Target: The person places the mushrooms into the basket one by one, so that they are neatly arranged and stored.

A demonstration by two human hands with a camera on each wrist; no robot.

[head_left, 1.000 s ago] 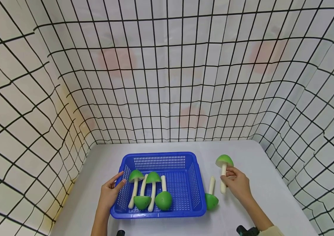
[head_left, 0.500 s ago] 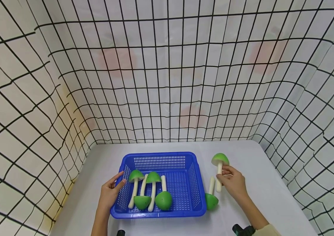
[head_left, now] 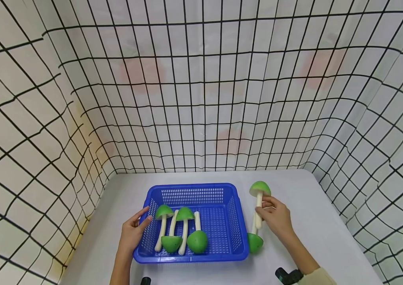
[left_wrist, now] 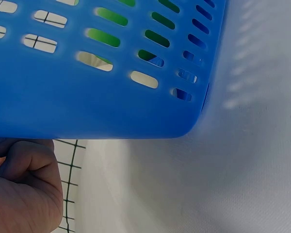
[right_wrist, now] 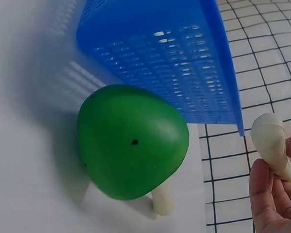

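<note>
My right hand point(head_left: 276, 217) pinches the white stem of a green-capped toy mushroom point(head_left: 260, 188), cap up, above the table to the right of the blue basket point(head_left: 219, 258). In the right wrist view the fingers point(right_wrist: 262, 189) grip the stem near its end. Another toy mushroom point(head_left: 255, 243) lies on the table against the basket's right side, its stem partly behind the held one. My left hand point(head_left: 132, 233) holds the basket's left rim, thumb inside and fingers along the outside. Several toy mushrooms point(head_left: 197, 242) lie in the basket's left half, caps alternating front and back.
The basket stands on a white table point(head_left: 305, 198). Black-lined netting point(head_left: 201, 99) over white cloth rises at the back and both sides. A dark wrist device point(head_left: 288, 276) shows by the right sleeve point(head_left: 317, 278).
My right hand has moved left with the mushroom, closer to the basket and over the stem of the one lying on the table. The left hand has stayed on the rim.
</note>
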